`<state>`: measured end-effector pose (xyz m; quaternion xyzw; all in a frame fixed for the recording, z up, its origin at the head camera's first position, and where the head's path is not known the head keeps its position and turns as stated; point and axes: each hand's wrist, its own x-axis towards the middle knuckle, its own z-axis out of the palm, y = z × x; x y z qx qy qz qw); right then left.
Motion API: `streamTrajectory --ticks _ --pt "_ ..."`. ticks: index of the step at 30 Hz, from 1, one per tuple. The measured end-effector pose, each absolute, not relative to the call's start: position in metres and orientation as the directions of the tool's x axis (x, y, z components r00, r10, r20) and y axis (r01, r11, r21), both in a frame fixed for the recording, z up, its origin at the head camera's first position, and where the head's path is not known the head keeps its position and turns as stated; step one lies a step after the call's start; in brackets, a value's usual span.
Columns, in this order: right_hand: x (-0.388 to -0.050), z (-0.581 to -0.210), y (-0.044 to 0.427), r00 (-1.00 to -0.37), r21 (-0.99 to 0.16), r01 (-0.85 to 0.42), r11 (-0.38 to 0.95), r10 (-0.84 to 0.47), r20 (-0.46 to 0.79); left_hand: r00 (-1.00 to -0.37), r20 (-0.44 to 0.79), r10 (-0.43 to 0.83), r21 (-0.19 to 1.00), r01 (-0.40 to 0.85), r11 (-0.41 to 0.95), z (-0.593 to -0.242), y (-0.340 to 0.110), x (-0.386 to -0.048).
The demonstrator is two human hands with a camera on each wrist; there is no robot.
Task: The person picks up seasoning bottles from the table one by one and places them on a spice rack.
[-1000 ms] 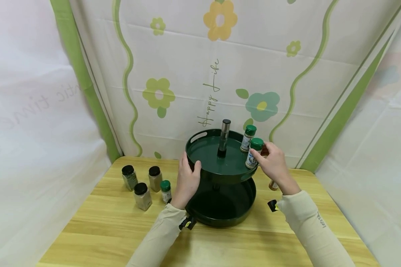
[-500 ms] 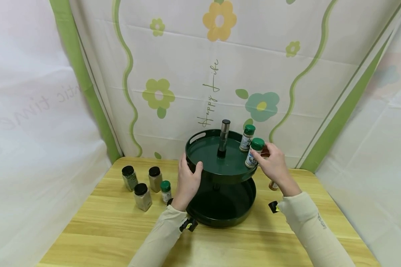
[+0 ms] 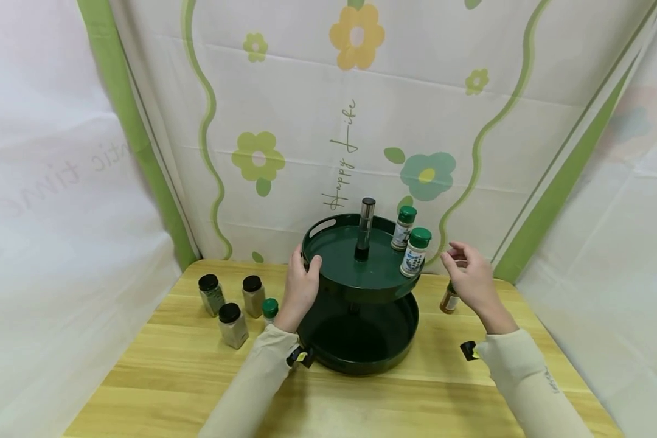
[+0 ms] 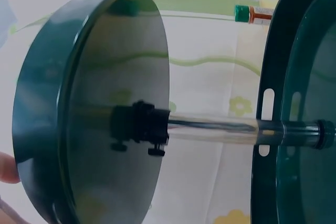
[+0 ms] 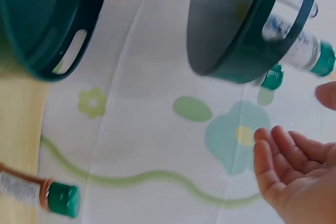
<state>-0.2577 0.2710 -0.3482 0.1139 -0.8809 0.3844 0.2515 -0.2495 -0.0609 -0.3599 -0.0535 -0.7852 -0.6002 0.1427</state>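
Observation:
A dark green two-tier round rack stands on the table; its upper tray [image 3: 336,267] bears two green-capped shakers, the nearer one [image 3: 414,254] and a farther one [image 3: 402,229], both upright on the right side. My left hand [image 3: 300,291] touches the left rim of the upper tray, thumb and fingers apart. To the right of the tray, my right hand [image 3: 473,283] hangs in the air holding nothing, its fingers loosely bent, seen also in the right wrist view [image 5: 299,174]. The lower tray [image 3: 361,365] holds nothing visible.
Left on the table are three black-capped jars [image 3: 212,297] [image 3: 253,298] [image 3: 233,327] and a green-capped shaker [image 3: 270,309], partly hidden by my left arm. A reddish-brown bottle [image 3: 449,301] with a green cap stands right of the rack. Patterned curtains [image 3: 306,121] surround the table.
My right hand has let go of the nearer shaker and moved away to the right. That shaker stays on the upper tray. My left hand has shifted slightly left along the rim.

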Motion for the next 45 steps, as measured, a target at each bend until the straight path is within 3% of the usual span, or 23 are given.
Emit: streamTrajectory --ticks 9,15,45 --pt "-0.257 -0.359 0.3 -0.934 -0.61 -0.222 0.761 0.014 0.358 -0.971 0.236 -0.028 0.947 0.223 0.23 -0.36 -0.07 -0.268" --pt "-0.26 -0.37 0.319 -0.952 -0.573 -0.158 0.804 0.03 0.304 -0.976 0.218 -0.012 0.954 0.21 0.213 -0.363 -0.074 -0.274" --pt "-0.275 -0.417 0.354 -0.985 -0.525 -0.085 0.847 0.01 0.175 -0.963 0.263 0.056 0.935 0.269 0.231 -0.364 -0.073 -0.26"
